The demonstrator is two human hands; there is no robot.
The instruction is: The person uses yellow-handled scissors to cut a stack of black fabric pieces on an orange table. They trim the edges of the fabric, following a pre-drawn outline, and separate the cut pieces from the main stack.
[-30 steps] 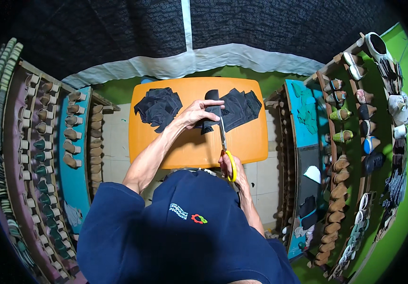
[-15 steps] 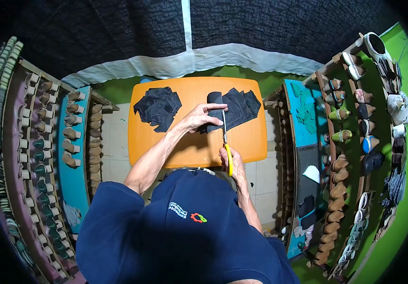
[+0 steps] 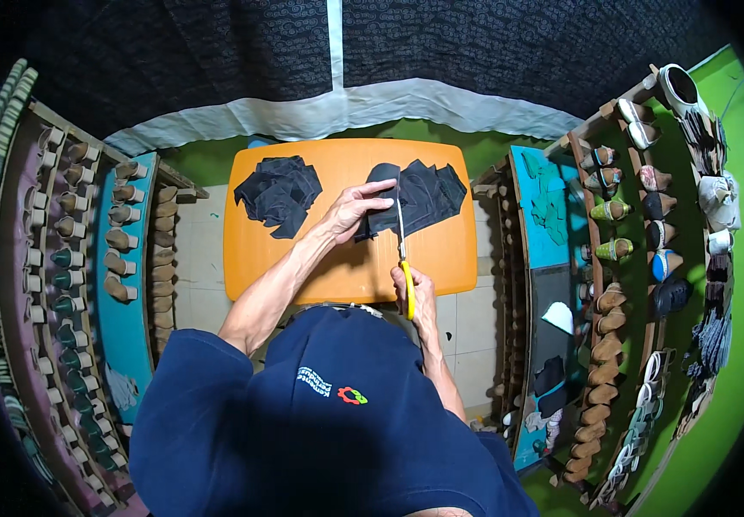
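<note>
A black fabric piece [image 3: 382, 174] with a rounded top is pinched in my left hand [image 3: 356, 210], fingers pointing right across it. My right hand [image 3: 424, 297] grips yellow-handled scissors [image 3: 409, 291]. Their blades point away from me and lie along the right edge of that piece, close to my left fingertips. How far the blades are apart is hard to see. Just beyond and to the right lies a pile of black fabric pieces [image 3: 437, 196]. Another black fabric pile [image 3: 277, 194] sits on the left half of the orange table [image 3: 320, 280].
Shelves with rows of shoe lasts [image 3: 120, 241] stand at the left. On the right, a blue shelf [image 3: 553, 254] carries green scraps [image 3: 546, 202], beside racks of lasts and shoes [image 3: 609, 349]. A dark patterned curtain [image 3: 217, 60] hangs behind the table.
The whole view has shifted slightly to the left. My left fingertips have drawn back a little from the scissor blades, still on the fabric piece. Both hands keep their holds.
</note>
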